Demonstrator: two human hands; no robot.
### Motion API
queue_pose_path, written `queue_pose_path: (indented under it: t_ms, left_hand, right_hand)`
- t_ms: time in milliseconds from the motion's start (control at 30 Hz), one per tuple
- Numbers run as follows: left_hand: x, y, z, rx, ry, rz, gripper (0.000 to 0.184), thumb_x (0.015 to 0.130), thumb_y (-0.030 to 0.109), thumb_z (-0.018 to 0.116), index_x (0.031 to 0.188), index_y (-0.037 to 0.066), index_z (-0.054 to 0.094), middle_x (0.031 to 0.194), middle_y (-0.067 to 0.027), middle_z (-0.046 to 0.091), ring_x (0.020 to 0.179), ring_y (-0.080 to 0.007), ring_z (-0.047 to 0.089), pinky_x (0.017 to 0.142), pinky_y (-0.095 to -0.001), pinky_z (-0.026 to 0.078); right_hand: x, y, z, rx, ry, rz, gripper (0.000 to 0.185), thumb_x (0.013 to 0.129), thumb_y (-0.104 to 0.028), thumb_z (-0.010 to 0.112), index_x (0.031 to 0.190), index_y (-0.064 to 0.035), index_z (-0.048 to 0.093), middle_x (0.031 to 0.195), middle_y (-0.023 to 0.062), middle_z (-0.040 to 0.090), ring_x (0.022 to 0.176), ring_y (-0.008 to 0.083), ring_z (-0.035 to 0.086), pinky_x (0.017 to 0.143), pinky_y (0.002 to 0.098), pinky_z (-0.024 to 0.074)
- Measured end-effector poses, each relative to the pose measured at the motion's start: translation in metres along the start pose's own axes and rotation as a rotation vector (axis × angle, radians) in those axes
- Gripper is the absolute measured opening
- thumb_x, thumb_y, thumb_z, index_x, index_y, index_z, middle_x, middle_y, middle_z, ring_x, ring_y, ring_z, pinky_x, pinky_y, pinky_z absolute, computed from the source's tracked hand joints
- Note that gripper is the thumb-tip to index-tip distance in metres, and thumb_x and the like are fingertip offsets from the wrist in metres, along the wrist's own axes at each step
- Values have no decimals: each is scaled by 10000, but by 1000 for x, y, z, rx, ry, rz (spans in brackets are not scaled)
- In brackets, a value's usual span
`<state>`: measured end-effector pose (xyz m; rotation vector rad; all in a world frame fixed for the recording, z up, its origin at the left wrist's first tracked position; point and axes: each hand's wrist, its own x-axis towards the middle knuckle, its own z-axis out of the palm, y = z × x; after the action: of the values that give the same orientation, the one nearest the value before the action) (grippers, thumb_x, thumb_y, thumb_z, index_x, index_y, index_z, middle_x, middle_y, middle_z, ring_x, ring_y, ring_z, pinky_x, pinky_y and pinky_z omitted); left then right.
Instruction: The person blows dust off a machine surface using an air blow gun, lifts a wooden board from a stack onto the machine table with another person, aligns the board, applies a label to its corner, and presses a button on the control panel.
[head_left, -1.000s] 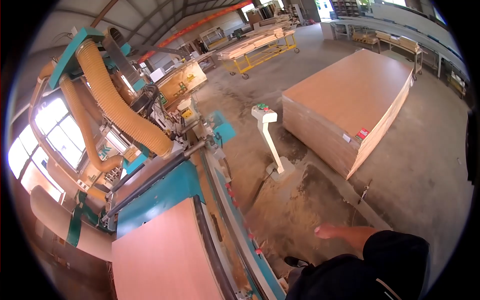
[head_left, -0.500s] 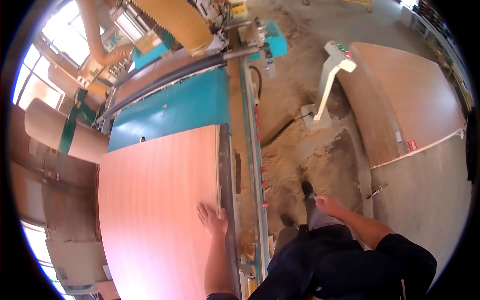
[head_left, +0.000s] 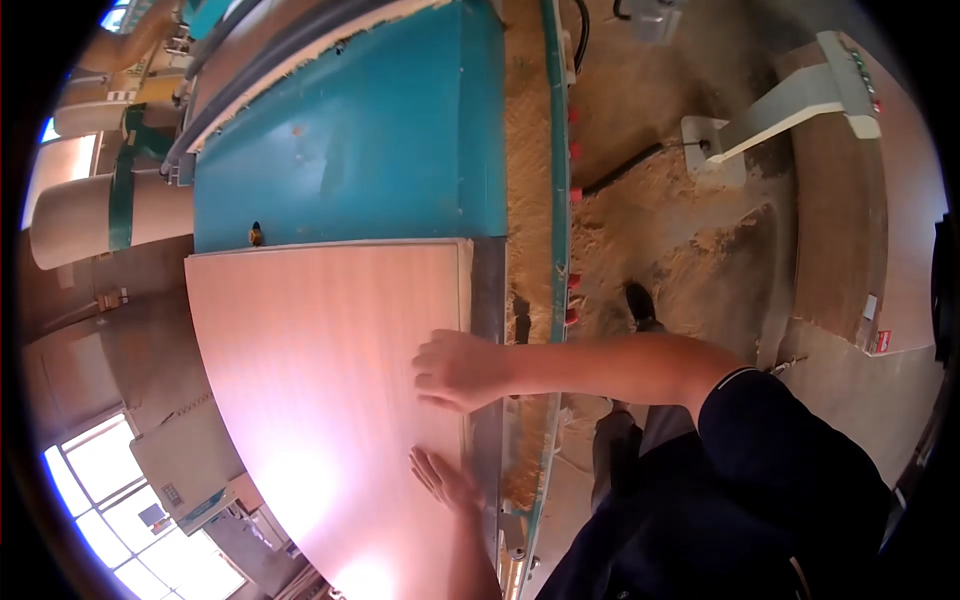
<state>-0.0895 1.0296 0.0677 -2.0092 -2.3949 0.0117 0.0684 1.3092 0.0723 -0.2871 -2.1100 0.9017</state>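
A large wood-grain panel (head_left: 330, 330), pale pinkish brown, lies flat on the machine bed with its straight edge toward me. My left hand (head_left: 447, 482) rests on the panel near that edge, fingers stretched out and holding nothing. Just beyond it, my right hand (head_left: 458, 370) reaches across with its fingers curled, over or on the panel's surface. Whether anything is inside those fingers is hidden. The panel's far edge meets the teal machine surface (head_left: 350, 150).
A pale control stand (head_left: 785, 110) rises from the dusty floor on the right. Behind it are stacked boards (head_left: 838, 230). A rail with red knobs (head_left: 573, 195) runs beside the bed. A small dark fitting (head_left: 255, 234) sits by the panel's far edge.
My right hand has come from beside my body across to the panel. My left hand stays flat near the edge. The view has shifted closer to the bed.
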Motion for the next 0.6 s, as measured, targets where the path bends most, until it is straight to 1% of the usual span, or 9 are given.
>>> queue_pose_path:
  t_ms: [33, 133, 167, 267, 300, 400, 500, 533, 600]
  left_hand:
    - [2, 1, -1, -5, -20, -3, 660, 935, 346, 448, 1453, 58, 160, 1465, -273, 226, 1347, -466, 220, 1085, -570, 171]
    - [8, 5, -9, -23, -73, -4, 653, 941, 359, 420, 1454, 54, 155, 1463, -288, 209, 1340, -484, 216, 1077, -584, 175]
    - [9, 5, -10, -31, -84, 0, 654, 941, 360, 417, 1455, 52, 153, 1463, -294, 202, 1338, -491, 213, 1075, -589, 174]
    - [5, 4, -10, -34, -97, -2, 658, 940, 358, 413, 1455, 47, 147, 1459, -306, 191, 1329, -510, 208, 1065, -609, 174]
    - [8, 4, -8, -34, -92, 1, 659, 939, 355, 413, 1455, 45, 145, 1457, -310, 188, 1327, -516, 207, 1061, -616, 175]
    - [7, 4, -8, -28, -112, -16, 675, 934, 348, 423, 1460, 43, 130, 1449, -315, 197, 1322, -520, 208, 1056, -623, 177]
    - [-1, -1, -5, -14, -121, -39, 689, 925, 333, 445, 1462, 44, 124, 1450, -306, 202, 1319, -519, 214, 1057, -622, 178]
    - [-2, -4, -4, -24, -107, -24, 692, 920, 352, 441, 1460, 41, 140, 1448, -314, 204, 1320, -516, 218, 1059, -621, 176]
    - [-3, -7, 0, -45, -78, 1, 701, 910, 389, 432, 1455, 33, 173, 1443, -329, 207, 1322, -511, 226, 1064, -620, 173]
  right_hand:
    - [11, 11, 7, 4, -24, -54, 166, 803, -226, 607, 711, -90, 627, 755, 59, 619, 685, 228, 592, 692, 353, 453]
    - [32, 36, 30, -50, -271, 50, 273, 831, -298, 564, 655, -104, 638, 706, 60, 630, 691, 225, 607, 692, 365, 464]
    - [28, 35, 36, 10, -229, 27, 271, 820, -269, 546, 630, -100, 639, 663, 55, 633, 687, 222, 620, 675, 365, 469]
    - [25, 35, 36, 21, -272, 38, 215, 784, -222, 552, 635, -96, 643, 673, 53, 642, 690, 218, 629, 661, 360, 472]
    - [23, 38, 36, 24, -241, -25, 171, 748, -197, 556, 622, -109, 631, 655, 41, 629, 666, 208, 615, 656, 346, 468]
    - [13, 34, 27, 132, -168, -71, 149, 733, -192, 567, 606, -127, 611, 622, 25, 598, 631, 200, 591, 636, 337, 455]
    - [-4, 28, 11, 123, -45, -102, 128, 695, -181, 588, 585, -139, 538, 587, -16, 505, 596, 165, 529, 577, 303, 402]
    - [-4, 28, 8, 128, -2, -108, 139, 687, -181, 591, 580, -142, 511, 583, -27, 476, 591, 155, 508, 558, 294, 384]
    - [7, 38, 12, 15, -24, -125, 115, 651, -175, 589, 578, -140, 508, 587, -25, 480, 578, 157, 508, 547, 295, 382]
